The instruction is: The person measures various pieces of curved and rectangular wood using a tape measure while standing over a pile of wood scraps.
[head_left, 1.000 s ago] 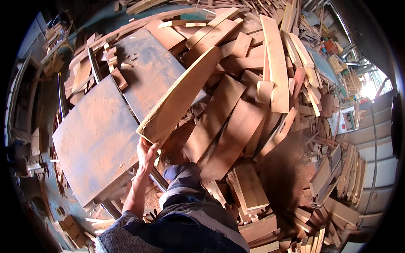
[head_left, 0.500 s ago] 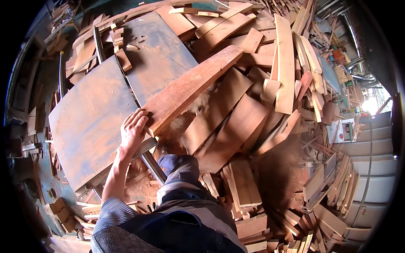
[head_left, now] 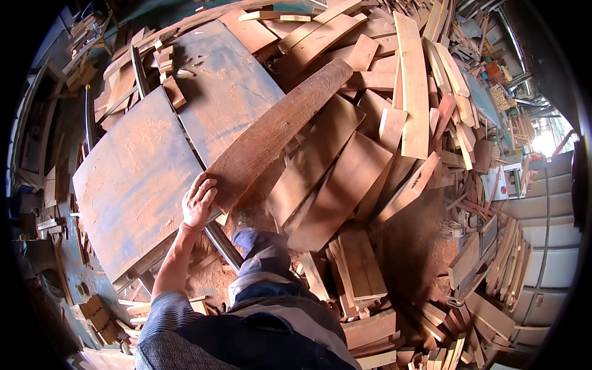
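Nearest, by your trousers, your right hand barely shows past your clothing; you cannot tell from here how open it is or whether it has hold of anything. Your left hand is bent nearly closed over the near left corner of a long brown board, fingers close together, thumb out of sight. Just below that hand, a metal rail slants down toward your leg.

From your fingers the board runs away to the right, along the edge of the metal worktop, its far end over the heap. Left of your hand spreads the worktop's sawdust-covered near panel; beyond the hand lies its far panel, with a small wood block near the gap.

You seem partway through handling this one board: it is in your grasp, not yet let go. Right of your hand, wide planks lie loose and unheld, and farther out a pale board tops the heap; which of them are already finished, you cannot tell.
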Action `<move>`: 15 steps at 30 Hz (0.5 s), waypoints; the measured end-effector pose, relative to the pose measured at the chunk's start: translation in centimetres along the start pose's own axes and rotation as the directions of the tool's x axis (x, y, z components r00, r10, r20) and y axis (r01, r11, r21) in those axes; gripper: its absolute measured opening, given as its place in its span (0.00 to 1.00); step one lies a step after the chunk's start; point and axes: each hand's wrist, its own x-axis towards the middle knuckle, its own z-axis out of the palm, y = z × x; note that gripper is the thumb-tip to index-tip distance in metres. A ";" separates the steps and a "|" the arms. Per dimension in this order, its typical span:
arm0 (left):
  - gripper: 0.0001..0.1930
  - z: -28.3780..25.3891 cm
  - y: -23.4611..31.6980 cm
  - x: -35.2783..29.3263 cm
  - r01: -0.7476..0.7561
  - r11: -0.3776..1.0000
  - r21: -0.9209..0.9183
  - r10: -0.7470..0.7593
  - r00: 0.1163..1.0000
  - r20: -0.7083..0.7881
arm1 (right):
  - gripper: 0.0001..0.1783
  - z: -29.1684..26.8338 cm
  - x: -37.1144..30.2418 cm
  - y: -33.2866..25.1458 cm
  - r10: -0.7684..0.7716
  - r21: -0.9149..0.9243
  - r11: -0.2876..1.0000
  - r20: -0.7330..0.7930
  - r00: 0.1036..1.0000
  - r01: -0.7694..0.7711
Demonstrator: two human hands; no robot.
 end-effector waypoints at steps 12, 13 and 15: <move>0.21 1.3 -0.1 -3.2 0.218 0.973 0.078 -0.218 0.976 -0.007 | 0.35 -0.1 3.2 2.4 -0.207 -0.069 0.975 0.043 0.977 0.209; 0.23 1.5 0.1 -3.6 0.282 0.955 0.090 -0.280 0.960 -0.028 | 0.35 -0.2 3.3 2.5 -0.216 -0.060 0.974 0.035 0.976 0.218; 0.24 2.4 0.6 -4.9 0.542 0.834 -0.098 -0.551 0.826 -0.116 | 0.33 0.1 5.1 4.8 -0.141 0.009 0.990 0.050 0.989 0.141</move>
